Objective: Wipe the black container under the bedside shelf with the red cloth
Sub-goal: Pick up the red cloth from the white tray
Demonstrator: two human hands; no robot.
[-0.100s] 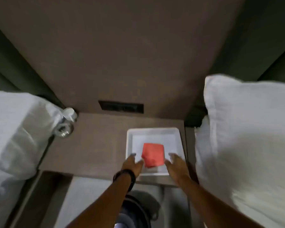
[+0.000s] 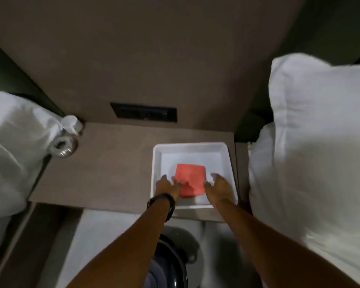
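A folded red cloth (image 2: 190, 179) lies in a white tray (image 2: 157, 163) on the brown bedside shelf (image 2: 104, 169). My left hand (image 2: 167, 187) is at the cloth's left edge, fingers spread and touching it. Just right of the cloth, my right hand (image 2: 219, 187) hovers over the tray with its fingers apart. Below the shelf's front edge, between my forearms, the rim of the black container (image 2: 175, 260) shows; most of it is hidden by my left arm.
White pillows flank the shelf, one on the left (image 2: 15, 154) and one on the right (image 2: 312, 154). A glass (image 2: 63, 145) and a white cup (image 2: 71, 124) stand at the shelf's back left corner. A dark socket panel (image 2: 143, 112) sits in the wall behind.
Both hands have edged slightly closer to the red cloth; the left fingers now touch its edge.
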